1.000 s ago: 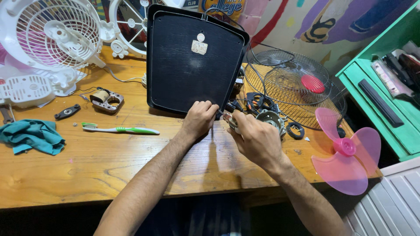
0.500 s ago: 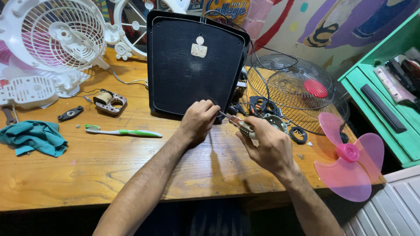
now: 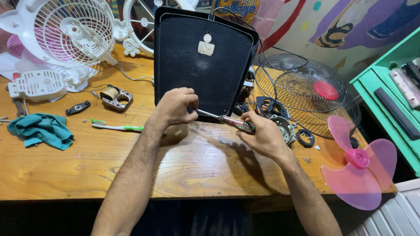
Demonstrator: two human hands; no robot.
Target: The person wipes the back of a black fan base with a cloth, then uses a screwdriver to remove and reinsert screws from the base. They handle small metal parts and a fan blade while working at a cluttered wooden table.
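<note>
A large black flat panel [image 3: 202, 61] stands upright on the wooden table [image 3: 131, 166], with a small sticker near its top. My left hand [image 3: 175, 105] rests against the panel's lower edge, fingers curled around the metal shaft of a screwdriver [image 3: 221, 118]. My right hand [image 3: 258, 133] grips that screwdriver's reddish handle just right of the panel. The tip is hidden under my left fingers. Dark motor parts [image 3: 273, 111] lie right behind my right hand.
A white fan housing [image 3: 65, 30] and a white base plate [image 3: 37, 83] sit at the far left. A teal cloth [image 3: 41, 130], a green toothbrush [image 3: 116, 127] and a small motor core [image 3: 114, 97] lie left. Wire fan guards [image 3: 306, 94], a pink fan blade [image 3: 358, 159] and a green shelf [image 3: 393, 100] are right.
My right hand has drawn back to the right along the screwdriver. The left hand stayed at the panel's lower edge. The view shifted slightly.
</note>
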